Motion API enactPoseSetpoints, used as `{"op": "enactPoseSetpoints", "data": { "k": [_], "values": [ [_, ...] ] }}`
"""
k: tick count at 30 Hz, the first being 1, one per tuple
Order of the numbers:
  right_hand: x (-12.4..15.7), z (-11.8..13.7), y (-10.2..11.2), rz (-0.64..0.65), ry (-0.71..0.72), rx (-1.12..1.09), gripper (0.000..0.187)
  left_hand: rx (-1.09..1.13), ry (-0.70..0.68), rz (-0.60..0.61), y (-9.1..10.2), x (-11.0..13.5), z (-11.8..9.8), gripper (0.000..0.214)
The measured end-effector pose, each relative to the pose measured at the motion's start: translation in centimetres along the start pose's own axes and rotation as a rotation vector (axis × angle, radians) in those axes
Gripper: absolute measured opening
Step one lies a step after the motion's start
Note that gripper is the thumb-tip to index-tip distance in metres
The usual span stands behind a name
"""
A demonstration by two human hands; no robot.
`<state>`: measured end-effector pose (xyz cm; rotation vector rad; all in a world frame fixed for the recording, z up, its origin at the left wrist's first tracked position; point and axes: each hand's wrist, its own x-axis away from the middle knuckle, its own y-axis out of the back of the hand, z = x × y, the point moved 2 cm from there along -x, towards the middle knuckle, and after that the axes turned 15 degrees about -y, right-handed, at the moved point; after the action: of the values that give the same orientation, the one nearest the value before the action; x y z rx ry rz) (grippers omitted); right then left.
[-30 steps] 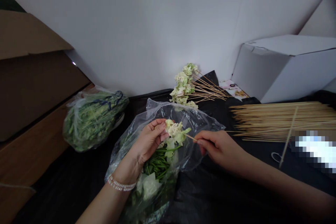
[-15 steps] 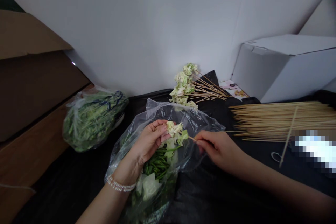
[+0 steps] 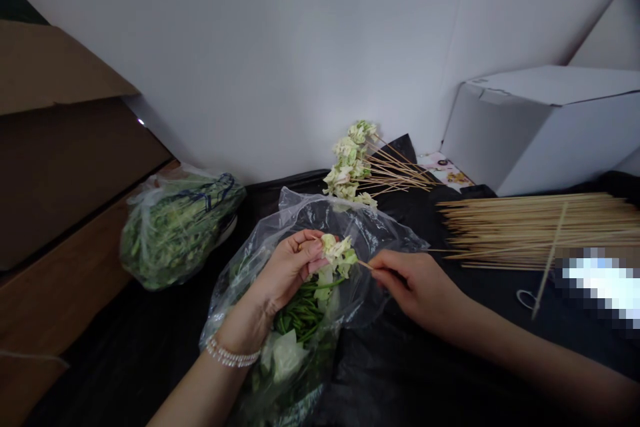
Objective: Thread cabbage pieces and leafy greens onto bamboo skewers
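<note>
My left hand [image 3: 287, 270] pinches a small bunch of pale green cabbage pieces [image 3: 337, 252] above an open clear plastic bag [image 3: 300, 320] of greens. A thin wooden skewer [image 3: 364, 265] runs into those pieces, and my right hand [image 3: 415, 283] grips it with closed fingers just to their right. The skewer's far end is hidden inside my right hand. A bead bracelet [image 3: 231, 355] circles my left wrist.
A pile of finished vegetable skewers [image 3: 367, 170] lies at the back by the wall. Several bare bamboo skewers [image 3: 535, 227] are stacked at the right on black cloth. A second bag of greens [image 3: 175, 223] sits left, by a cardboard box [image 3: 65, 140]. A white box [image 3: 545, 123] stands right.
My right hand has moved slightly left, pushing the skewer further into the cabbage pieces. My left fingers have shifted and tightened around the bunch.
</note>
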<state>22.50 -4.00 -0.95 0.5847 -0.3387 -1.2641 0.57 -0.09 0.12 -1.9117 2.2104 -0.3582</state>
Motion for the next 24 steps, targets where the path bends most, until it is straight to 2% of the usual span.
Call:
{"op": "enactPoseSetpoints", "data": {
  "k": [6, 11, 14, 16, 20, 22, 24],
  "values": [
    [-0.4, 0.2, 0.4, 0.047, -0.081, -0.029, 0.017, -0.020, -0.054, -0.030, -0.4, 0.1, -0.2, 0.034],
    [-0.6, -0.4, 0.7, 0.112, -0.185, -0.140, 0.012, -0.016, -0.048, -0.015, -0.5, 0.1, -0.3, 0.038],
    [-0.8, -0.7, 1.0, 0.104, -0.199, -0.191, 0.016, -0.055, -0.077, -0.015, -0.3, -0.1, 0.0, 0.034],
    [-0.9, -0.9, 1.2, 0.088, -0.214, -0.218, 0.020, -0.249, -0.146, -0.002, -0.1, -0.2, 0.3, 0.023],
    [-1.0, -1.0, 1.5, 0.076, -0.247, -0.251, 0.020, -1.004, -0.336, 0.085, -0.3, 0.0, 1.1, 0.002],
    [-1.0, -0.8, 1.6, 0.078, -0.237, -0.242, 0.019, -1.284, -0.372, 0.144, -0.6, 0.3, 1.4, 0.007],
    [-0.9, -0.6, 1.6, 0.079, -0.215, -0.223, 0.019, -1.428, -0.340, 0.215, -0.9, 0.7, 1.5, 0.012]
  ]
}}
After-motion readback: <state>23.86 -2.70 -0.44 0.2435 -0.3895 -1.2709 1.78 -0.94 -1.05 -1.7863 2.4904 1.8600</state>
